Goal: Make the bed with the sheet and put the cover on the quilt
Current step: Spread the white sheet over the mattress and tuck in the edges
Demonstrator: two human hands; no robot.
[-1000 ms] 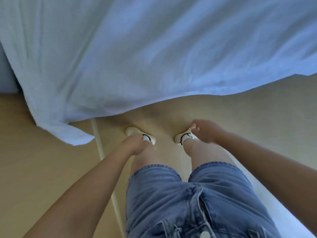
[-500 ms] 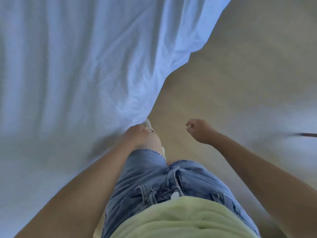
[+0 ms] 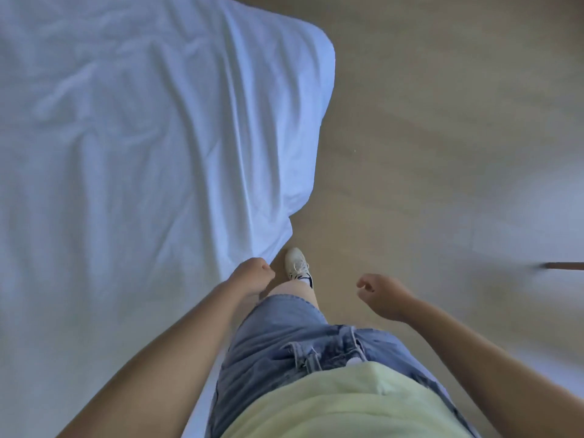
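White sheet (image 3: 142, 153), one, lies wrinkled across the bed at left, its corner hanging near one shoe (image 3: 297, 263). Two hands. Left hand (image 3: 252, 275) is fisted at the sheet's edge; grip unclear. Right hand (image 3: 382, 295) is loosely curled, empty, over the floor (image 3: 442, 153).
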